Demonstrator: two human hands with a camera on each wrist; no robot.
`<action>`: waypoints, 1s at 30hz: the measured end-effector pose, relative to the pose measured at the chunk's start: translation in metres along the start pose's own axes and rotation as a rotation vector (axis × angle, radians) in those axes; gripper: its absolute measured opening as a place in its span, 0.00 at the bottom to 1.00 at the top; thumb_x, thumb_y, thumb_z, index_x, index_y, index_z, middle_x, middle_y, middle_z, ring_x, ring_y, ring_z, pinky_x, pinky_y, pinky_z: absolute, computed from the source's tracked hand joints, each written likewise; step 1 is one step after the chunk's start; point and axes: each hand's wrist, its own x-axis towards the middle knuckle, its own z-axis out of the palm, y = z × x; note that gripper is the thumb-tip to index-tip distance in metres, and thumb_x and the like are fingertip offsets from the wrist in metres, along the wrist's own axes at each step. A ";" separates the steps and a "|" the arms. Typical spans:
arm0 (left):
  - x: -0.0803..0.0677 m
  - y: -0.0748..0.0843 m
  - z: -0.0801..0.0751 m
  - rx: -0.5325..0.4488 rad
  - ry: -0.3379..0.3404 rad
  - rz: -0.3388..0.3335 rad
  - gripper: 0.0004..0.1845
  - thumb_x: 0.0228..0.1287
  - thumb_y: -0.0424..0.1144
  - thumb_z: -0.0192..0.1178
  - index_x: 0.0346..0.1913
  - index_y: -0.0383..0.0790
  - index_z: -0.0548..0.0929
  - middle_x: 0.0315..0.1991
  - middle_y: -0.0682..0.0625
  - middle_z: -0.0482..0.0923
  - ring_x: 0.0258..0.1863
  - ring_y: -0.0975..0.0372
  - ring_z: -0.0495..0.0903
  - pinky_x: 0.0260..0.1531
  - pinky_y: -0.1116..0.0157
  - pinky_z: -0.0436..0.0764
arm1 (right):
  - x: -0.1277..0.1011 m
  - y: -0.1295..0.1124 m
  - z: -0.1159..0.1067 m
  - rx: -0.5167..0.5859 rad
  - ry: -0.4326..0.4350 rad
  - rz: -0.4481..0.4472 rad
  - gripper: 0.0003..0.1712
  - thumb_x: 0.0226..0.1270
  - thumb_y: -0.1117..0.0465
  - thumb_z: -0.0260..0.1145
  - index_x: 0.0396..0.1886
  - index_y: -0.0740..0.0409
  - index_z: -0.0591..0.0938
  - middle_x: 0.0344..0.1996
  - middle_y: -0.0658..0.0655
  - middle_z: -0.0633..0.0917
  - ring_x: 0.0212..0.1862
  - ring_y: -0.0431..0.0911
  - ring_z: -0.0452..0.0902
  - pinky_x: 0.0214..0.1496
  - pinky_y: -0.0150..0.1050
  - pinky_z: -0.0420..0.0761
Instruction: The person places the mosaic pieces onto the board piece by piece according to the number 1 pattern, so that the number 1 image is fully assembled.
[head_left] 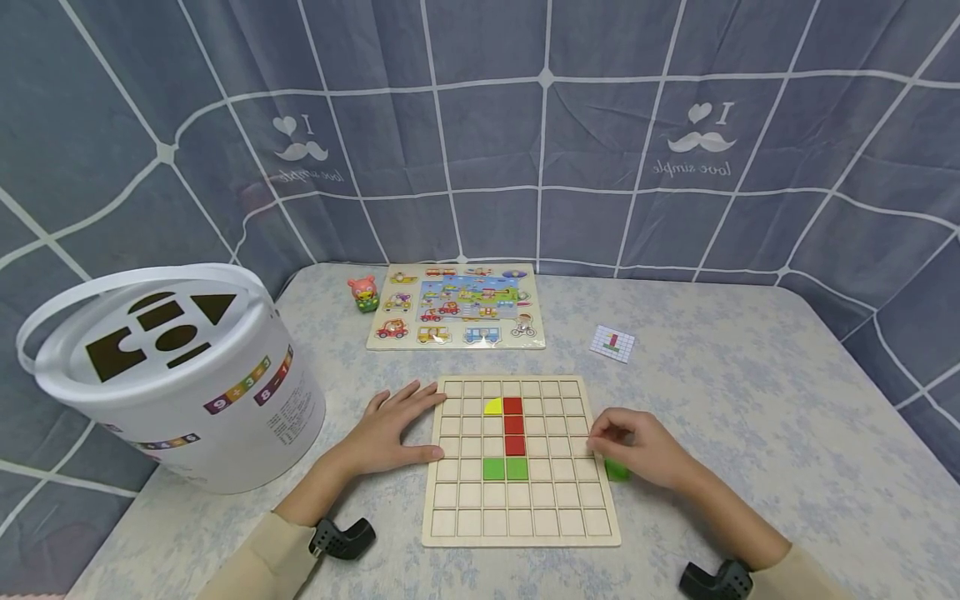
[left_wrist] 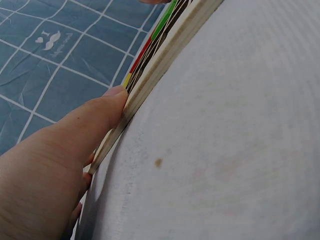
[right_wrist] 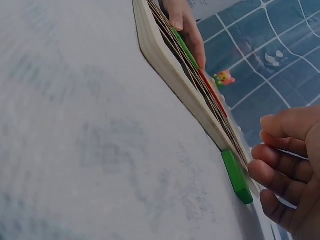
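A wooden grid board [head_left: 517,508] lies on the table in front of me. It holds a yellow quarter-round piece [head_left: 492,407], a column of red squares [head_left: 513,425] and two green squares [head_left: 505,468]. My left hand [head_left: 397,429] lies flat on the table, with its thumb [left_wrist: 100,115] pressed against the board's left edge [left_wrist: 165,60]. My right hand [head_left: 641,450] hovers at the board's right edge with its fingers [right_wrist: 285,175] curled. A loose green block [head_left: 618,471] lies on the table against that edge [right_wrist: 170,70], just under the fingers. In the right wrist view the green block [right_wrist: 237,175] is not gripped.
A white shape-sorter bucket [head_left: 172,375] stands at the left. At the back lie a vehicle peg puzzle [head_left: 457,317], a small pink toy [head_left: 363,293] and a pattern card [head_left: 612,343]. A grey-blue curtain hangs behind the table.
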 end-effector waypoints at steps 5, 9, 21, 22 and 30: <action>0.000 0.000 0.000 0.000 0.004 0.004 0.44 0.55 0.63 0.65 0.73 0.50 0.67 0.74 0.49 0.59 0.74 0.48 0.50 0.66 0.38 0.42 | -0.001 0.003 -0.004 -0.022 -0.003 0.013 0.03 0.66 0.66 0.67 0.33 0.54 0.83 0.26 0.47 0.82 0.27 0.40 0.75 0.30 0.35 0.76; 0.000 0.000 0.000 0.001 0.007 0.006 0.43 0.56 0.63 0.65 0.72 0.49 0.67 0.74 0.48 0.59 0.74 0.48 0.51 0.66 0.39 0.43 | -0.001 0.004 -0.007 -0.034 -0.016 0.039 0.02 0.66 0.64 0.68 0.33 0.56 0.83 0.27 0.46 0.82 0.28 0.39 0.75 0.30 0.34 0.76; 0.000 0.001 0.000 0.003 -0.003 -0.004 0.43 0.55 0.63 0.65 0.72 0.50 0.67 0.74 0.49 0.59 0.75 0.49 0.50 0.66 0.39 0.42 | -0.003 0.006 -0.022 -0.060 -0.095 0.143 0.03 0.66 0.61 0.69 0.32 0.52 0.82 0.24 0.46 0.78 0.24 0.37 0.69 0.25 0.33 0.71; 0.000 0.001 0.000 0.003 -0.004 -0.005 0.43 0.55 0.63 0.65 0.72 0.50 0.67 0.74 0.49 0.59 0.75 0.49 0.50 0.66 0.39 0.42 | -0.003 0.006 -0.023 -0.050 -0.107 0.159 0.04 0.65 0.60 0.69 0.32 0.53 0.82 0.23 0.47 0.78 0.24 0.37 0.69 0.25 0.33 0.71; 0.000 0.002 -0.001 -0.004 -0.002 -0.009 0.43 0.55 0.63 0.65 0.72 0.50 0.68 0.74 0.49 0.59 0.75 0.48 0.50 0.66 0.39 0.42 | -0.005 0.007 -0.031 -0.003 -0.208 0.229 0.16 0.52 0.57 0.78 0.34 0.58 0.81 0.22 0.50 0.77 0.23 0.39 0.69 0.26 0.34 0.72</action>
